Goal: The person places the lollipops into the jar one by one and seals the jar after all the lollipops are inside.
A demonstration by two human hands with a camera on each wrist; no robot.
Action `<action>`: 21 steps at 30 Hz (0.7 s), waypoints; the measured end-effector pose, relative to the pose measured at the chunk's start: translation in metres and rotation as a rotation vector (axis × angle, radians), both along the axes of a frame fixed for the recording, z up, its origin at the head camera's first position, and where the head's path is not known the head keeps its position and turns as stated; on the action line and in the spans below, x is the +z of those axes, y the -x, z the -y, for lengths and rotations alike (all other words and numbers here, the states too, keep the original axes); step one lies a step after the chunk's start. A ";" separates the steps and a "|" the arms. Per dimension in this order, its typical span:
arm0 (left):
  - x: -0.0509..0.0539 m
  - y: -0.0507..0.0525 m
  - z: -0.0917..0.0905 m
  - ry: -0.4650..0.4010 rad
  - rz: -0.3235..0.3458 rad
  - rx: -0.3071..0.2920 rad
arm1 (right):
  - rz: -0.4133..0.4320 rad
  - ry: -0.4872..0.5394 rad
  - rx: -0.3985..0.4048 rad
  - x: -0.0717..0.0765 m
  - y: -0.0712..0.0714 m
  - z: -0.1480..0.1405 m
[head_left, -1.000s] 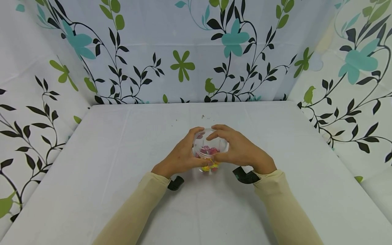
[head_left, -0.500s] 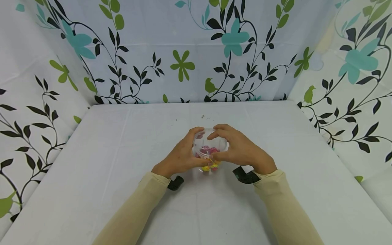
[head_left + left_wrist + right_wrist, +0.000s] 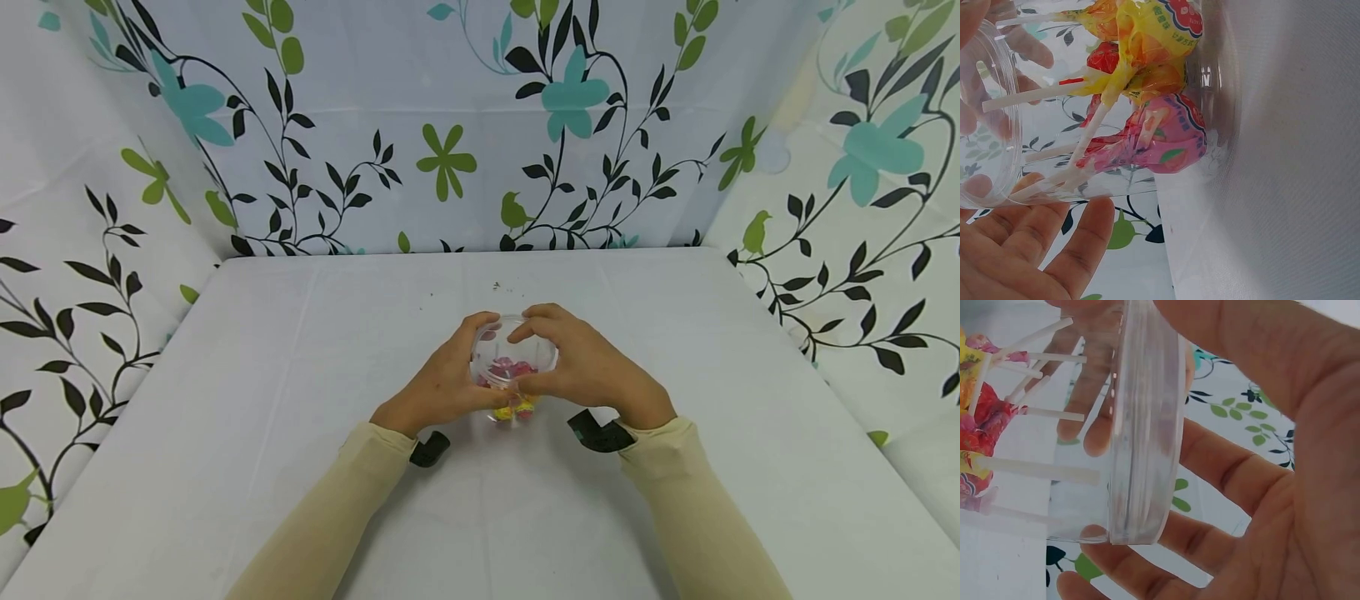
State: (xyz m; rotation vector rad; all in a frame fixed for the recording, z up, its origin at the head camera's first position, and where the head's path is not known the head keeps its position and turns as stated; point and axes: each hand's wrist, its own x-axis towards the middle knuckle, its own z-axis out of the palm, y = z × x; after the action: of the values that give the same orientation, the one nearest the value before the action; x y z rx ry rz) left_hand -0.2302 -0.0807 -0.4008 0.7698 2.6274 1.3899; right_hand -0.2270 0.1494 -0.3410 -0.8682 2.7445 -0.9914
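Observation:
A clear jar [image 3: 507, 343] stands upright on the table between my two hands. Through its wall in the left wrist view I see several lollipops with white sticks, among them a pink-wrapped lollipop [image 3: 1169, 137] and a yellow-wrapped lollipop [image 3: 1163, 28]. Their heads lie at the jar's bottom, sticks pointing toward the top. My left hand [image 3: 444, 379] grips the jar's left side near the top, thumb across the front. My right hand [image 3: 596, 367] curves round the clear lid [image 3: 1154, 425], thumb at the front and fingers on the far side. The lid sits on the jar's mouth.
A white cloth covers the table [image 3: 300, 400]. Small dark specks [image 3: 497, 286] lie beyond the jar. Leaf-patterned curtains [image 3: 442, 108] hang behind the table and on both sides.
My right thumb has shifted slightly left along the lid's front edge, and its fingers a little at the top. The left hand and the jar stay in place.

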 end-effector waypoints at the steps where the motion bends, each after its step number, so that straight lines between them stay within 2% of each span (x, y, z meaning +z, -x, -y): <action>1: 0.000 0.000 0.000 -0.001 0.001 0.000 | -0.005 -0.004 -0.003 0.000 0.000 0.000; 8: 0.001 0.000 -0.001 0.004 -0.012 0.005 | 0.014 0.011 0.027 -0.001 0.000 -0.001; 21: 0.000 -0.001 -0.001 0.011 -0.004 0.015 | 0.016 -0.026 -0.023 0.001 -0.001 0.002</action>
State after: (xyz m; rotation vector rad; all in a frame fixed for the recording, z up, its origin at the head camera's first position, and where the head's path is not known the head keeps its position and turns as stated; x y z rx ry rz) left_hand -0.2292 -0.0796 -0.4003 0.7543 2.6470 1.3776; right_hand -0.2259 0.1477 -0.3402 -0.8234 2.7537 -0.9597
